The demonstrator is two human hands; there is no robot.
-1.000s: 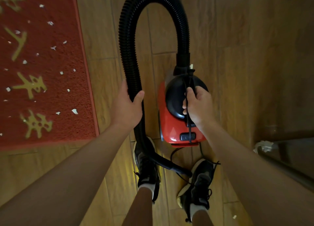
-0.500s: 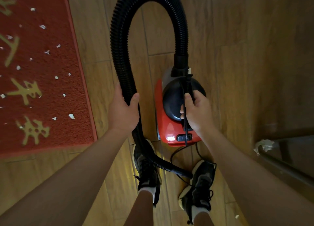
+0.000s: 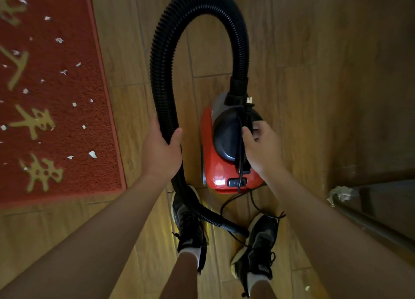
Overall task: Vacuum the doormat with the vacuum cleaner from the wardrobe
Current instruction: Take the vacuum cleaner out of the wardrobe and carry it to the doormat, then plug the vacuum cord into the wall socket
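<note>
The red doormat (image 3: 67,110) fills the left of the frame, strewn with white paper scraps (image 3: 92,154). Just right of its edge, near centre, your left hand (image 3: 160,152) is clamped on the black ribbed hose (image 3: 162,78), thumb on one side and fingers round the other. The hose arches to the top of the frame and drops into the red vacuum cleaner (image 3: 215,166), which sits on the wooden floor (image 3: 314,96) just above your shoes (image 3: 190,229). Your right hand (image 3: 263,148) lies over its dark top, fingers curled round the black power cord (image 3: 240,175). You cannot tell whether they also grip the handle.
</note>
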